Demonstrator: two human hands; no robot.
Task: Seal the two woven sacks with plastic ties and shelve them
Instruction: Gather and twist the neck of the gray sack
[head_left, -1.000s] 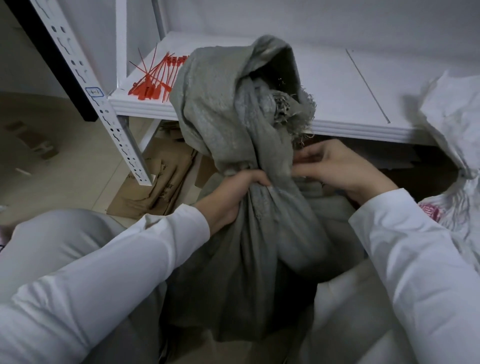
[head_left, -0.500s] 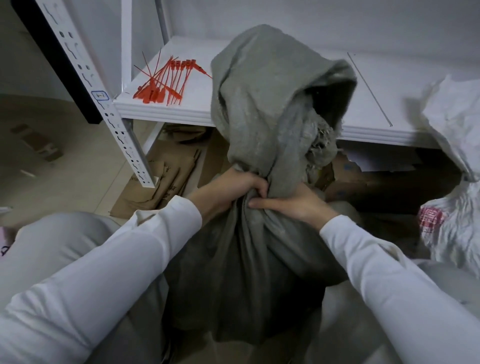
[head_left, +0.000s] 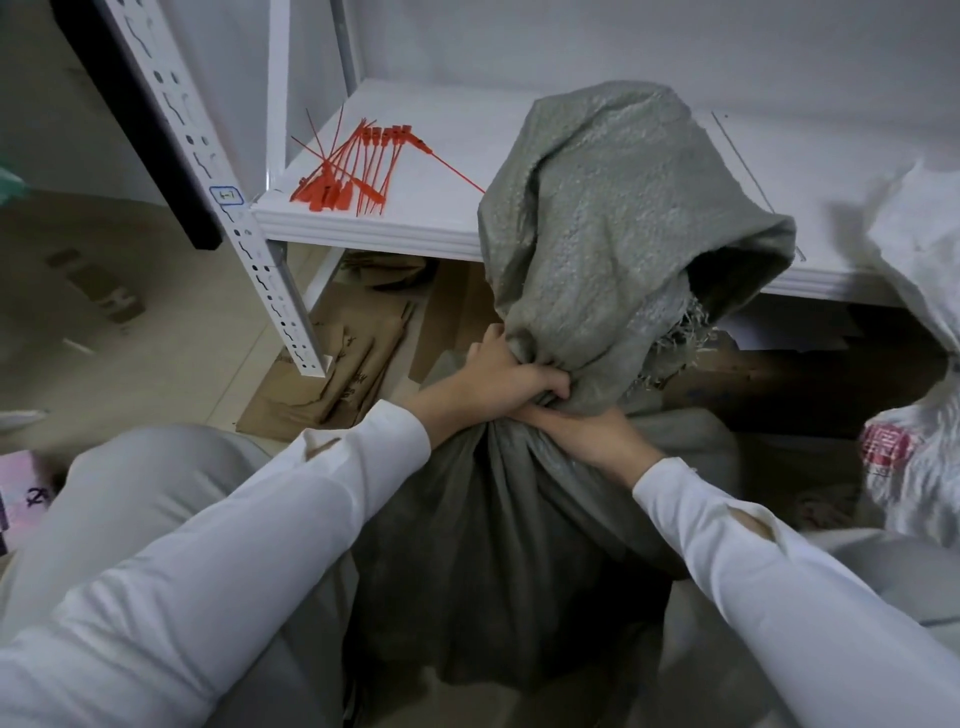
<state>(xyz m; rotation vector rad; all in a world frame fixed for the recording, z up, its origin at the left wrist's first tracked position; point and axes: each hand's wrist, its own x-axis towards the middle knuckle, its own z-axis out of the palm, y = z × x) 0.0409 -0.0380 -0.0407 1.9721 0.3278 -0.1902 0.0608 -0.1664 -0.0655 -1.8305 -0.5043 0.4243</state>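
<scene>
A grey woven sack (head_left: 597, 218) stands between my knees, its neck bunched and its loose top flopped over to the right. My left hand (head_left: 498, 376) is clenched around the gathered neck from the left. Just below it, my right hand (head_left: 587, 434) presses against the same neck from the right, fingers wrapped on the fabric. A bundle of red plastic ties (head_left: 353, 169) lies on the left part of the white shelf (head_left: 415, 228), apart from both hands. A white woven sack (head_left: 919, 364) sits at the right edge, partly cut off.
A perforated white shelf upright (head_left: 249, 228) slants down at the left. Flattened brown cardboard (head_left: 332, 374) lies on the floor under the shelf. The space beneath the shelf on the right is dark. My grey trouser legs (head_left: 145, 493) flank the sack.
My right hand moved from beside the neck down onto it, below my left hand. The sack's loose top swung from upright over to the right. The neck is now bunched tighter.
</scene>
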